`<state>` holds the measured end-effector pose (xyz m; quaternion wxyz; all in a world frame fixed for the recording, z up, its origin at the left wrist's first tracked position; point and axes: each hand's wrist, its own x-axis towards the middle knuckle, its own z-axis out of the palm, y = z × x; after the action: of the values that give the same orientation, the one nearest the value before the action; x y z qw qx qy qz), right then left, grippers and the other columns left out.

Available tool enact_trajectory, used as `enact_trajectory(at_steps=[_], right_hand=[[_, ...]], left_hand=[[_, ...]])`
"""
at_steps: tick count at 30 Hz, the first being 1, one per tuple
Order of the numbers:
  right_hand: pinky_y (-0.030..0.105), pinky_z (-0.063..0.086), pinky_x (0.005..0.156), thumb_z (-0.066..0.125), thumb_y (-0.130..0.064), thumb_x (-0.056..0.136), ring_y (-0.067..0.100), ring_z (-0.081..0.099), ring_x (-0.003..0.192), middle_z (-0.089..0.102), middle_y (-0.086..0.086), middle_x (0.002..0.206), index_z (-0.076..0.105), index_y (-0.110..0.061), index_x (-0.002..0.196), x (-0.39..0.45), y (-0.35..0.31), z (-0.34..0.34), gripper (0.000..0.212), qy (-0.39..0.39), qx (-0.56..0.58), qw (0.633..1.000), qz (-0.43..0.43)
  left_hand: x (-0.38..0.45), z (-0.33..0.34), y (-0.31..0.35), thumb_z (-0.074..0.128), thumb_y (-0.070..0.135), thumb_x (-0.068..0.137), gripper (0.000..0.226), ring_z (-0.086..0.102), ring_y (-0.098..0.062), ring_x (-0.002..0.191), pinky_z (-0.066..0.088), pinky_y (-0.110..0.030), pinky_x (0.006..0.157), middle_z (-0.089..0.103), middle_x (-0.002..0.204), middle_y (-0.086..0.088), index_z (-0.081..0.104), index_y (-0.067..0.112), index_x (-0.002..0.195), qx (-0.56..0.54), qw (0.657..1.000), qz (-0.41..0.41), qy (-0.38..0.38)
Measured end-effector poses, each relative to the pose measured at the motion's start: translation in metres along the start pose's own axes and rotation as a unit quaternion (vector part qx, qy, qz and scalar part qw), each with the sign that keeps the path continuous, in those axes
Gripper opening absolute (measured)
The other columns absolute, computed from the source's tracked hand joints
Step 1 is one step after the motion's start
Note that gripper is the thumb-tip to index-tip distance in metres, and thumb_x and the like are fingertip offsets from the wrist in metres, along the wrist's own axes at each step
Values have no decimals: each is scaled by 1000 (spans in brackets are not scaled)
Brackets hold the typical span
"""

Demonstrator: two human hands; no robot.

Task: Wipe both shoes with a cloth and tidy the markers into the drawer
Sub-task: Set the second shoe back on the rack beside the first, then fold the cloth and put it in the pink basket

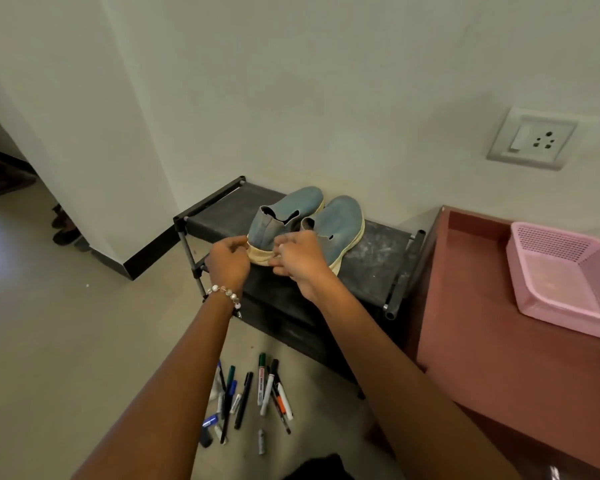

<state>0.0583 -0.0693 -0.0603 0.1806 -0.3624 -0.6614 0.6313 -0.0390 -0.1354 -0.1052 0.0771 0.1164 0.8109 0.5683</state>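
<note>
The white-barrelled markers (253,398) lying on the floor carry printed labels, but the writing is too small and blurred for me to read. They lie scattered below my forearms, just in front of the black shoe rack (371,258); caps show green, blue, black and orange.

On the rack's dusty top shelf, against the wall, stand two blue slip-on shoes with cream soles, toes to the wall and sides touching: the left shoe (288,211) and the right shoe (340,225). To my right is a reddish-brown cabinet (482,327) with a pink plastic basket (565,275) on top. A white switch and socket plate (532,138) sits on the wall above. At the far left, round the wall corner, dark footwear (65,228) lies on the floor.

My left hand (227,261), with a beaded bracelet (224,292) at the wrist, curls its fingers round the heel of the left shoe. My right hand (300,259) pinches the same heel's cream sole from the other side and hides the right shoe's heel.
</note>
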Motion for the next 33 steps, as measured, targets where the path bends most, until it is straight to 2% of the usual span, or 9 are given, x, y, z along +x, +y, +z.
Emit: enact_trajectory(at_steps=[3,8,16,20,22,24,26,30,33], right_hand=[[34,56,80,37,-3,98,22,68,85,67,12,97,60,-4,105,-54,-2,-37,24,-46,39,998,-11],[27,53,68,41,-5,98,18,69,74,72,9,86,64,-3,105,-137,9,-117,24,-6,70,997,-33],[23,49,55,45,-4,95,17,66,64,72,9,82,65,-6,99,-235,51,-244,20,115,44,992,1],[19,43,51,52,-2,94,8,62,54,70,7,76,65,-4,88,-268,77,-301,14,163,-52,985,25],[18,43,54,58,-2,90,7,62,55,70,9,75,69,-2,89,-279,98,-323,11,235,-156,959,12],[26,47,69,65,-8,85,21,66,75,73,13,86,73,-3,91,-282,118,-344,11,368,-284,886,-12],[34,44,76,70,-21,81,34,62,91,70,17,95,72,-6,98,-279,131,-360,22,430,-363,827,8],[38,39,89,73,-49,74,34,48,111,61,15,116,59,-16,122,-255,146,-376,60,357,-441,810,147],[43,34,95,70,-41,80,32,45,117,61,11,119,56,-19,122,-243,147,-380,49,338,-461,801,181]], left_hand=[[-34,-5,25,59,1,87,17,67,-16,84,57,-33,79,71,97,-8,71,11,94,-118,991,-54,32],[-112,4,75,48,-2,90,20,67,-20,70,54,-30,61,72,86,-10,67,5,96,-203,976,-49,-62],[-264,74,96,45,1,93,24,64,-16,63,52,-32,60,72,82,-8,65,12,86,-124,954,27,-271],[-316,109,81,45,0,96,21,59,-9,55,47,-14,49,69,83,-7,65,3,98,-26,924,122,-361],[-333,122,76,43,-3,94,23,59,-8,56,48,-12,50,67,82,-6,65,1,102,22,896,192,-400],[-340,135,72,49,-1,91,24,65,-10,66,55,-21,65,71,86,-4,69,7,102,72,868,275,-408],[-342,145,68,54,4,89,22,68,-14,73,56,-29,75,73,89,-3,71,11,100,110,848,317,-411],[-339,161,66,56,3,86,20,67,-17,72,55,-29,76,74,90,-5,72,10,97,140,839,329,-409],[-341,175,67,59,3,85,18,68,-18,72,55,-29,76,74,87,-6,72,9,94,132,842,318,-416]])
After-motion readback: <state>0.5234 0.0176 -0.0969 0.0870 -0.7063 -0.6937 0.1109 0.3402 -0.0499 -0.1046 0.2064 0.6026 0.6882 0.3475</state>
